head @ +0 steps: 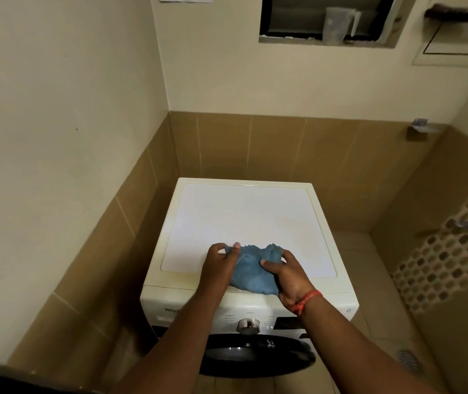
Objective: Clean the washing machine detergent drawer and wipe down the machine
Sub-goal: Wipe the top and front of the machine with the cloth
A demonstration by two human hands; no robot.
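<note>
A white front-loading washing machine (pixel 244 223) stands in the lower centre of the frame, set into a corner with tan tiles on the lower wall and cream paint above. Both hands meet over the near edge of its flat white top. A crumpled blue cloth (pixel 251 273) is bunched between them, just above the front edge of the lid and over the control panel. The left hand (pixel 221 267) grips the cloth's left end, its fingers (pixel 237 248) curled closed on a fold of the fabric. The right hand (pixel 285 275) holds the right side, thumb pressed onto the top of the cloth and the other fingers wrapped under and around its edge, so both hands are closed on the same cloth. A red thread band (pixel 306 301) circles the right wrist. Below the hands, the panel shows a silver dial (pixel 248 326) at its centre and part of a brand name at the left, cut off by the left forearm. The detergent drawer cannot be made out; that part of the panel is largely hidden by the arm. The dark round door (pixel 255 354) sits beneath the dial. A recessed window (pixel 326 21) is at the upper right of the frame, and a floor drain (pixel 410 361) lies at the lower right.
</note>
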